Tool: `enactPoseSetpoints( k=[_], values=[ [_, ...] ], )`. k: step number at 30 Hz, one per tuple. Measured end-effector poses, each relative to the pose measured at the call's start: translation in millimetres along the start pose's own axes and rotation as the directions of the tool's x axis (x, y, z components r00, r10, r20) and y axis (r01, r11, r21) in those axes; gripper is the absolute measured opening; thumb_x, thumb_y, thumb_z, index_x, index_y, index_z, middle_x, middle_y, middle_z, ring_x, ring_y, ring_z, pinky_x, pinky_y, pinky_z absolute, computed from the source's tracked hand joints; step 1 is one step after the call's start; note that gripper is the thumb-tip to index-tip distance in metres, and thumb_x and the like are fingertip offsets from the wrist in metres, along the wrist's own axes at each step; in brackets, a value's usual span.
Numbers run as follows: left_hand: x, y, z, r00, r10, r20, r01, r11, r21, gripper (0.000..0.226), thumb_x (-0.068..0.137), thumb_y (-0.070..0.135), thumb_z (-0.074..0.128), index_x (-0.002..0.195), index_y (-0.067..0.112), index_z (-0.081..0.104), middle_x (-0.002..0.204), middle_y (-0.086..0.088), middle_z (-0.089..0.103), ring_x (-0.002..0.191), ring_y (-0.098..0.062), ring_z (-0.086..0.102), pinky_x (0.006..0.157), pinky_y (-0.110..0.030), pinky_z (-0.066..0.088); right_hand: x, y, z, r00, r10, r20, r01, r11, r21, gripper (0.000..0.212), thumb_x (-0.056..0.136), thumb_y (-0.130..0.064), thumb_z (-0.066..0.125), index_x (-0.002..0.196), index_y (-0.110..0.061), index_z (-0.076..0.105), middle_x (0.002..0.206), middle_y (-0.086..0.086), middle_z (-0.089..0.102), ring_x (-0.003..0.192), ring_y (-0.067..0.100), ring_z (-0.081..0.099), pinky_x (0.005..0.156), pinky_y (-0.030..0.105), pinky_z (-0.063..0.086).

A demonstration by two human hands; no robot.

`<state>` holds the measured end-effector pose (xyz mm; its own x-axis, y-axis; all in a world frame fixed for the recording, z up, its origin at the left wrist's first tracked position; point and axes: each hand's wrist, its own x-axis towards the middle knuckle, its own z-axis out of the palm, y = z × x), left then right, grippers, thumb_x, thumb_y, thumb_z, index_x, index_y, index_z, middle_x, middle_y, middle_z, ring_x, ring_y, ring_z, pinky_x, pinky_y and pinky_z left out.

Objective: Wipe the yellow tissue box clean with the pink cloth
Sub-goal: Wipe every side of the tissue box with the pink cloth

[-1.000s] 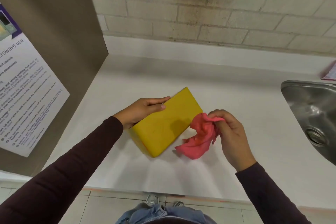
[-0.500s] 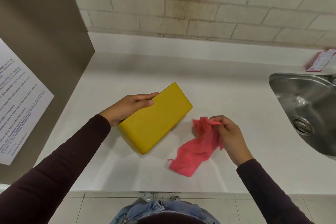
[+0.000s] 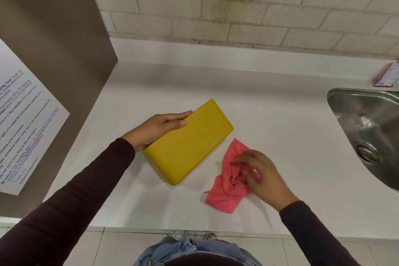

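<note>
The yellow tissue box (image 3: 190, 142) lies at an angle on the white counter (image 3: 280, 136), a plain broad face turned up. My left hand (image 3: 158, 128) grips its far left edge, thumb on the top face. The pink cloth (image 3: 226, 188) lies crumpled on the counter just right of the box, apart from it. My right hand (image 3: 259, 175) rests on the cloth's right part, fingers spread and blurred; whether they pinch the fabric is unclear.
A steel sink (image 3: 367, 127) is set into the counter at the right. A tall brown cabinet side (image 3: 54, 49) with a printed notice (image 3: 21, 125) stands at the left. A small pink packet (image 3: 386, 77) lies by the back wall. The counter's front edge is near my body.
My right hand has moved the cloth away from the box's corner, down to the counter, and its fingers have loosened over it. The left hand keeps its hold on the box.
</note>
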<state>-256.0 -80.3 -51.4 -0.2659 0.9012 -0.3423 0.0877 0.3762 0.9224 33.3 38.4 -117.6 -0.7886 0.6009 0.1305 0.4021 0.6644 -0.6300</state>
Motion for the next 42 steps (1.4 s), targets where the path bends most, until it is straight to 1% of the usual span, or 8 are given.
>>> enactPoseSetpoints(
  k=[3, 7, 12, 18, 25, 28, 32, 42],
  values=[
    [-0.2, -0.7, 0.5, 1.000, 0.006, 0.010, -0.006, 1.000, -0.005, 0.030, 0.089, 0.033, 0.057, 0.117, 0.046, 0.059, 0.123, 0.026, 0.058, 0.123, -0.003, 0.051, 0.110, -0.030, 0.035, 7.6, 16.9, -3.4, 0.905, 0.140, 0.401, -0.020, 0.957, -0.289, 0.060, 0.074, -0.039, 0.069, 0.132, -0.036, 0.051, 0.146, -0.004, 0.035, 0.135, 0.017, 0.030, 0.110, 0.049, 0.022],
    [-0.3, -0.2, 2.1, 1.000, 0.014, 0.016, -0.014, 1.000, -0.009, 0.031, 0.090, 0.032, 0.057, 0.118, 0.045, 0.058, 0.119, 0.027, 0.058, 0.118, 0.003, 0.052, 0.103, -0.022, 0.038, 1.3, 22.6, 7.3, 0.896, 0.123, 0.427, 0.055, 0.923, -0.382, 0.063, 0.075, -0.039, 0.067, 0.134, -0.037, 0.045, 0.136, -0.007, 0.044, 0.116, 0.016, 0.040, 0.096, 0.031, 0.031],
    [-2.6, 1.4, 6.1, 0.999, 0.037, 0.022, -0.037, 0.999, -0.002, 0.033, 0.090, 0.030, 0.057, 0.120, 0.044, 0.057, 0.123, 0.026, 0.055, 0.110, 0.016, 0.050, 0.094, -0.008, 0.040, 3.5, -10.1, -13.8, 0.932, 0.171, 0.319, -0.267, 0.920, 0.288, 0.048, 0.066, -0.003, 0.072, 0.095, -0.038, 0.057, 0.090, 0.003, 0.065, 0.069, 0.010, 0.060, 0.065, 0.029, 0.051],
    [-3.0, -1.4, 6.3, 0.999, 0.040, 0.013, -0.040, 0.999, -0.003, 0.035, 0.090, 0.028, 0.057, 0.125, 0.034, 0.057, 0.135, 0.013, 0.053, 0.119, 0.007, 0.049, 0.103, -0.014, 0.037, 41.3, -78.4, -39.1, 0.998, -0.040, 0.058, -0.003, 0.801, 0.599, 0.034, 0.060, -0.018, 0.061, 0.090, -0.032, 0.054, 0.086, -0.012, 0.060, 0.065, 0.006, 0.059, 0.058, 0.017, 0.048],
    [-4.5, 0.8, 11.7, 0.998, 0.064, 0.004, -0.064, 0.998, 0.014, 0.033, 0.096, 0.026, 0.048, 0.128, 0.028, 0.056, 0.131, 0.012, 0.056, 0.108, 0.014, 0.054, 0.086, -0.004, 0.043, 59.8, -108.2, 25.2, 0.968, -0.123, -0.218, 0.124, 0.992, -0.011, 0.046, 0.072, -0.030, 0.061, 0.116, -0.020, 0.066, 0.121, 0.012, 0.054, 0.113, 0.029, 0.047, 0.097, 0.045, 0.038],
    [-4.2, 4.3, 9.5, 0.998, 0.069, 0.004, -0.069, 0.997, 0.023, 0.034, 0.096, 0.027, 0.047, 0.129, 0.024, 0.056, 0.130, 0.012, 0.057, 0.111, 0.011, 0.053, 0.087, -0.005, 0.044, 55.9, -115.0, 44.7, 0.972, -0.038, -0.231, 0.032, 0.999, -0.029, 0.060, 0.073, -0.060, 0.056, 0.124, -0.029, 0.058, 0.131, 0.005, 0.049, 0.119, 0.024, 0.039, 0.098, 0.039, 0.029],
    [-3.1, 5.8, 3.7, 0.997, 0.069, -0.019, -0.068, 0.997, 0.025, 0.033, 0.096, 0.026, 0.047, 0.128, 0.027, 0.056, 0.129, 0.011, 0.058, 0.106, 0.012, 0.056, 0.086, -0.006, 0.045, 60.7, -126.2, 55.9, 0.959, -0.054, -0.278, 0.043, 0.998, -0.043, 0.046, 0.076, -0.049, 0.054, 0.117, -0.031, 0.062, 0.129, 0.003, 0.051, 0.117, 0.020, 0.038, 0.095, 0.037, 0.026],
    [-2.9, -0.2, 5.2, 0.998, 0.063, 0.014, -0.064, 0.998, 0.019, 0.035, 0.094, 0.030, 0.051, 0.128, 0.031, 0.055, 0.138, 0.012, 0.051, 0.122, 0.006, 0.047, 0.098, -0.008, 0.037, 45.5, -81.6, 38.9, 0.803, -0.595, -0.036, 0.574, 0.789, -0.219, 0.027, 0.077, -0.021, 0.065, 0.102, -0.025, 0.073, 0.113, 0.004, 0.066, 0.110, 0.025, 0.046, 0.086, 0.038, 0.035]
  ],
)
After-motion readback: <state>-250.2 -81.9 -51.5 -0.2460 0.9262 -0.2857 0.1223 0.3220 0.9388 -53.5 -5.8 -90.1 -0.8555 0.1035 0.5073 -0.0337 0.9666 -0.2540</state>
